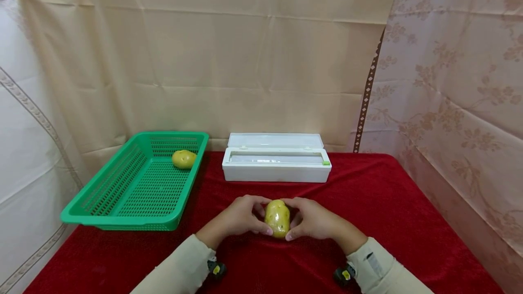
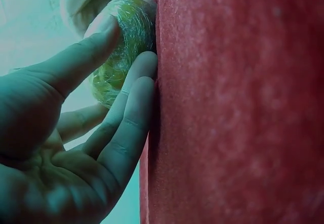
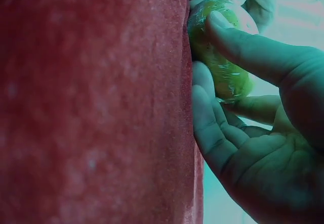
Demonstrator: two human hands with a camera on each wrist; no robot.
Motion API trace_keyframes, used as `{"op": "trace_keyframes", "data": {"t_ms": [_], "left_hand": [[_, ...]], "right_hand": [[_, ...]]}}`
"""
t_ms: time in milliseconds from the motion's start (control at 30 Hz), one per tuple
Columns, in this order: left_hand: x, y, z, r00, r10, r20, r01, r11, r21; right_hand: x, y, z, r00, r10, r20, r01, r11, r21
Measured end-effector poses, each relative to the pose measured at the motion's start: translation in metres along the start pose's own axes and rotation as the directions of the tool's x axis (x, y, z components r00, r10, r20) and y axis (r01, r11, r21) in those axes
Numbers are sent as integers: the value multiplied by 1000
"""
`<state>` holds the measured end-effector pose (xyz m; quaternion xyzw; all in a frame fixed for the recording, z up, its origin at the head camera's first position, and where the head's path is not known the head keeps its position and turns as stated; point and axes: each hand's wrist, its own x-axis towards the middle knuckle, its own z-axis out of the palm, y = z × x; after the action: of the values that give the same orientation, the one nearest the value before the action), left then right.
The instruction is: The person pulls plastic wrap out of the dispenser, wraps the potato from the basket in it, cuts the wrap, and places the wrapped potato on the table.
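Observation:
Between my two hands is a yellow potato (image 1: 278,219) covered in shiny, wrinkled clear plastic film, close over the red cloth. My left hand (image 1: 245,217) holds its left side, thumb at the near end and index finger toward the far end. On the opposite side my right hand (image 1: 312,220) grips it the same way. In the left wrist view the film on the potato (image 2: 132,31) shows many creases, with the left thumb against it. The right wrist view shows the right thumb pressed on the wrapped potato (image 3: 223,57), other fingers beneath.
A green plastic basket (image 1: 122,219) stands at the left with another potato (image 1: 184,159) at its far right side. Behind my hands sits a white cling film box (image 1: 275,173), its lid (image 1: 275,140) raised. Red cloth (image 1: 392,221) covers the table; curtains hang behind and beside it.

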<state>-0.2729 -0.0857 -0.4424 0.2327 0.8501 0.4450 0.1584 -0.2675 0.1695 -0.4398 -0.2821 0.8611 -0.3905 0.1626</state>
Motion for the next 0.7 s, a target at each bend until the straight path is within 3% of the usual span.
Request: {"op": "trace_keyframes", "data": {"t_ms": [167, 333, 500, 600, 700], "left_hand": [[2, 0, 0, 1000, 4, -24, -2, 997, 78], [2, 3, -1, 1000, -7, -23, 9, 995, 97], [-1, 7, -3, 1000, -21, -18, 23, 995, 98], [-2, 8, -3, 999, -31, -8, 31, 998, 49], [-4, 10, -2, 999, -46, 14, 47, 996, -72]], "right_hand": [[-1, 0, 1, 1000, -6, 9, 6, 1000, 4], [-1, 2, 1, 1000, -23, 20, 24, 1000, -20], [-2, 4, -2, 999, -10, 54, 6, 998, 70], [-4, 3, -6, 999, 9, 47, -17, 985, 173], [-5, 1, -10, 1000, 21, 17, -24, 974, 226]]}}
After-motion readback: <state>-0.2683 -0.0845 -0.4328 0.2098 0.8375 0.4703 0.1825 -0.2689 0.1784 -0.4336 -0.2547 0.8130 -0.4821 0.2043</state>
